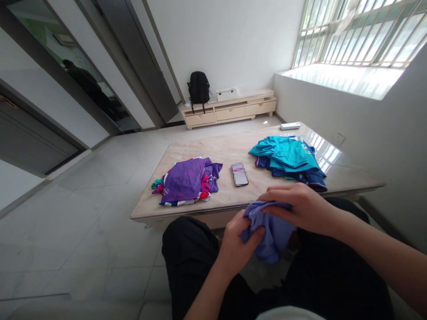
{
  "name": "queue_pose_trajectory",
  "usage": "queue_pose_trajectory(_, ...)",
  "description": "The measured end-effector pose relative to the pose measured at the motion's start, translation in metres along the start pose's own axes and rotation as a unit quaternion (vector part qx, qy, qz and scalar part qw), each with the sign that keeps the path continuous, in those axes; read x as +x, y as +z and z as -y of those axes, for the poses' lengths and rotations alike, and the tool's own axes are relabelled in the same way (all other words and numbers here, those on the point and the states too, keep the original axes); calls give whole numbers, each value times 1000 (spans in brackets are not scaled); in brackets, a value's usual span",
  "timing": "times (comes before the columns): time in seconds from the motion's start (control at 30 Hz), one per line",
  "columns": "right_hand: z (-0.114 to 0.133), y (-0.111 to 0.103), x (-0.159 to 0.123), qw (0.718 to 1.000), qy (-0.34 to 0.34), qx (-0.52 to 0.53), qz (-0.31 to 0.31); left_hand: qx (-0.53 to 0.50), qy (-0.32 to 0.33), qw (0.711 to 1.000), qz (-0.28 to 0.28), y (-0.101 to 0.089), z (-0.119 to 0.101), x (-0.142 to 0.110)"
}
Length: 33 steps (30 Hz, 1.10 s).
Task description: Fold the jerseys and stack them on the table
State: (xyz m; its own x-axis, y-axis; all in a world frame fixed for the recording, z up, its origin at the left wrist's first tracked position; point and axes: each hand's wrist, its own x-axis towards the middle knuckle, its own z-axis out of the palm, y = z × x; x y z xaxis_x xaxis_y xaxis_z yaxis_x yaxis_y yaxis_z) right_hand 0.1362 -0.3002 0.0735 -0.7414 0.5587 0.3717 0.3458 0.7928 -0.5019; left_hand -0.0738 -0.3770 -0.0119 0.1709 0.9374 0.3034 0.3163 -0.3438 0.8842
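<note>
Over my lap, both hands grip a small lavender-blue garment (271,235) that is bunched up. My left hand (238,246) pinches its lower left part with thumb and fingers. My right hand (298,206) lies over its top edge, fingers curled on the cloth. Just beyond my hands is the near edge of a low marble table (233,149). A phone (239,174) lies on it, screen up, between a purple and pink clothes pile (188,180) on the left and a teal and navy clothes pile (288,158) on the right.
A white remote-like device (290,126) lies at the table's far right corner. A cream low cabinet (230,110) stands by the far wall with a black backpack (199,88) and a white box (227,94) on it. Tiled floor (83,222) lies left of the table.
</note>
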Motion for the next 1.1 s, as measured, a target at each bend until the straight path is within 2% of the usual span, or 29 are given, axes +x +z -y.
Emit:
queue_pose_trajectory(0.1, -8, -5, -3, 999, -18, -43, -28, -14, -29, 999, 20, -8, 6, 1)
queue_pose_trajectory(0.27, -17, -15, -6, 993, -30, -72, -88, -52, -58, 997, -20, -29, 19, -1)
queue_pose_trajectory(0.37, -15, -19, -6, 993, -30, -69, -94, 2, -67, 998, 22, -30, 26, -3)
queue_pose_trajectory(0.47, -13, -20, -5, 994, -44, -61, -79, 55, -58, 994, 72, -23, 34, -8)
queue_pose_trajectory(0.67, -15, -22, -10, 997, -49, -34, -45, 46, -9, 991, 122, -20, 36, -27)
queue_pose_trajectory(0.77, -17, -26, -16, 997, -44, -34, -44, 49, 10, 993, 108, -29, 33, -39)
queue_pose_trajectory(0.87, -20, -31, -23, 996, -40, -50, -59, 81, 13, 995, 57, -37, 34, -54)
queue_pose_trajectory(1.0, -20, -33, -29, 995, -41, -57, -64, 96, 28, 995, 2, -33, 43, -76)
queue_pose_trajectory(1.1, -17, -33, -30, 996, -41, -54, -65, 99, -55, 994, -1, -22, 60, -83)
